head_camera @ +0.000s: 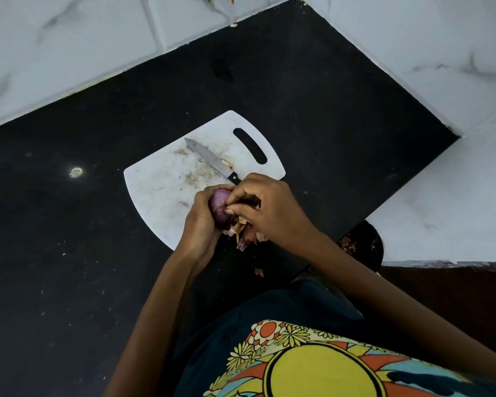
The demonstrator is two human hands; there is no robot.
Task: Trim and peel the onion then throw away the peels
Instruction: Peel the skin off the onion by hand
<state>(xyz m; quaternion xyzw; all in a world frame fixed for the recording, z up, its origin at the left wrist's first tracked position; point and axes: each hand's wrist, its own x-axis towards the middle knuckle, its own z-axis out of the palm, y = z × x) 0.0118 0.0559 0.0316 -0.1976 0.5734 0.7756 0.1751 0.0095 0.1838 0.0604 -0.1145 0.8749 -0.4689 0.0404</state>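
The left hand (201, 222) grips a small purple onion (220, 206) from the left, fingers curled round it, holding it above the near edge of a white plastic cutting board with a slot handle (166, 179). The right hand (269, 210) meets the onion from the right; its thumb and fingertips (232, 209) pinch at the onion's skin. Loose brown and pinkish papery peels (245, 236) hang beneath both hands, some still attached; whether they rest on the board cannot be determined. One separate peel fragment (259, 272) lies on the black speckled countertop (69, 239), nearer the person. A steel-bladed kitchen knife with a black handle (209, 160) lies flat on the board beyond the hands, untouched, its handle end close to the right hand. Brownish residue marks the board's surface. White marbled tiles (69, 47) border the countertop.
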